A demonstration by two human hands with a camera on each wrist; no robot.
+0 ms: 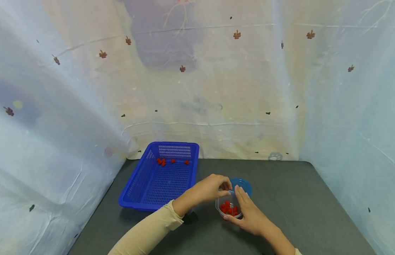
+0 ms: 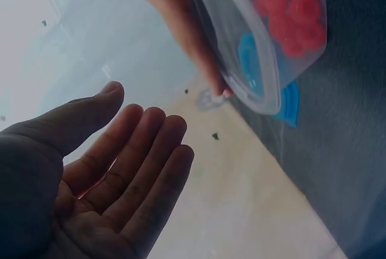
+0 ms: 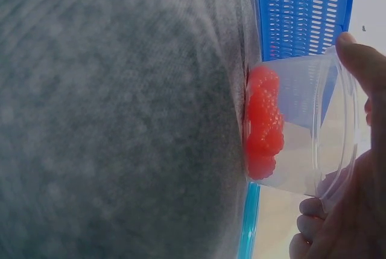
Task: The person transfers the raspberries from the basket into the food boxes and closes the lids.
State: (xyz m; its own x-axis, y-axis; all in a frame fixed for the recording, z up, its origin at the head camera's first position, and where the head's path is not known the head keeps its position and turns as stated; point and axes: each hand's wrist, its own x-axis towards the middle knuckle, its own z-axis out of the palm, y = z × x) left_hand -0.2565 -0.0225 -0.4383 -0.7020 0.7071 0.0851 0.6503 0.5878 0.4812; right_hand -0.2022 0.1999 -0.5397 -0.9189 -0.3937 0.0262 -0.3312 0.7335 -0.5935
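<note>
A clear plastic container (image 1: pixel 234 198) stands on the dark table with several red raspberries (image 3: pixel 264 123) at its bottom. My right hand (image 1: pixel 250 216) holds it by the rim, thumb on the near side and fingers on the far side. Over the container's left edge is my left hand (image 1: pixel 211 187), its fingers loosely bent. The left wrist view shows that left hand (image 2: pixel 123 186) with nothing in it, apart from the container. Behind the container lies a round blue lid (image 1: pixel 244 185), partly hidden by the hands.
A blue perforated basket (image 1: pixel 153 191) stands left of the container, and several raspberries (image 1: pixel 161 162) lie toward its far end. The grey table (image 1: pixel 299 198) extends to the right. A printed curtain (image 1: pixel 216 88) hangs behind and along both sides.
</note>
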